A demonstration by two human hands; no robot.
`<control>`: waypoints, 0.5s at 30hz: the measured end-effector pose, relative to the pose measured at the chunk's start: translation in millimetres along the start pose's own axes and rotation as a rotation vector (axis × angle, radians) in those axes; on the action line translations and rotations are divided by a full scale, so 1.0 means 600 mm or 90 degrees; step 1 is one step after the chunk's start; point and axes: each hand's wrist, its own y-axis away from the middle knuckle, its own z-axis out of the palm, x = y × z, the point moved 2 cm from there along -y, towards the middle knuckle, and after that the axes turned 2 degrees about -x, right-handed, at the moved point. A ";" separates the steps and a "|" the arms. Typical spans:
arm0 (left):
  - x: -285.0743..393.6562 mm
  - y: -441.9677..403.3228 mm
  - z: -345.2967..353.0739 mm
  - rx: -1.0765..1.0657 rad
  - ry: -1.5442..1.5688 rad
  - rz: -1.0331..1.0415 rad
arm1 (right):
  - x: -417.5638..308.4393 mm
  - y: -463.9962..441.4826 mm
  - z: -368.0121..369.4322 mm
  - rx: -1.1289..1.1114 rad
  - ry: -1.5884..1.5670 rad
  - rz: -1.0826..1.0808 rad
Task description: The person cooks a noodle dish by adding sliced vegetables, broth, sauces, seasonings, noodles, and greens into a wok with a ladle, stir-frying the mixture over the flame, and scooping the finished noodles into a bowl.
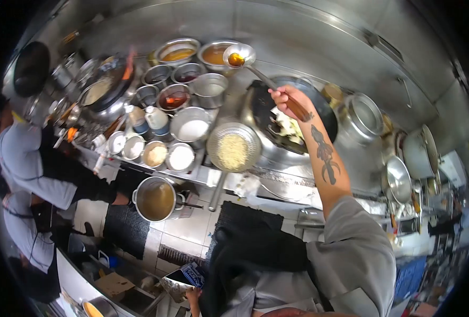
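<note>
My right hand [291, 101] is closed around the wooden handle of a ladle [263, 77], raised over the stove. Amber-brown sauce [236, 59] sits in its bowl, which is in front of a pan of orange liquid [213, 53]. Below my right hand, a dark wok [319, 113] holds pale, chopped food [287, 126]. Low at my left side, my left hand [194, 297] grips the edge of a dark blue and silver printed packet [188, 277]; its contents are hidden. A perforated strainer [214, 129] with pale shreds [233, 151] rests on the counter edge, handle toward me.
Several metal bowls of sauces and powders [192, 127] crowd the counter, beside two squeeze bottles [157, 117]. A pot of brown liquid [156, 199] stands below. Flame rises by another wok [107, 84] at left, near co-workers [31, 158]. Pots [420, 150] stand right.
</note>
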 end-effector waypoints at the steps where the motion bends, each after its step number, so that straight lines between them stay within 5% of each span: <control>1: -0.002 -0.014 0.006 -0.016 0.001 0.035 | 0.002 0.051 -0.027 0.048 0.028 -0.007; 4: 0.016 -0.083 0.043 -0.050 0.001 0.122 | 0.018 0.212 -0.052 0.299 0.255 -0.094; 7: 0.076 -0.142 0.015 -0.076 0.135 0.074 | 0.028 0.305 -0.145 0.414 0.484 -0.042; 9: 0.166 -0.195 -0.050 -0.097 0.259 -0.026 | 0.042 0.355 -0.171 0.454 0.530 -0.051; 13: 0.198 -0.213 -0.035 -0.133 0.597 -0.446 | 0.069 0.444 -0.250 0.468 0.718 -0.045; 15: 0.208 -0.214 -0.043 -0.149 0.652 -0.531 | 0.088 0.486 -0.260 0.571 1.018 -0.074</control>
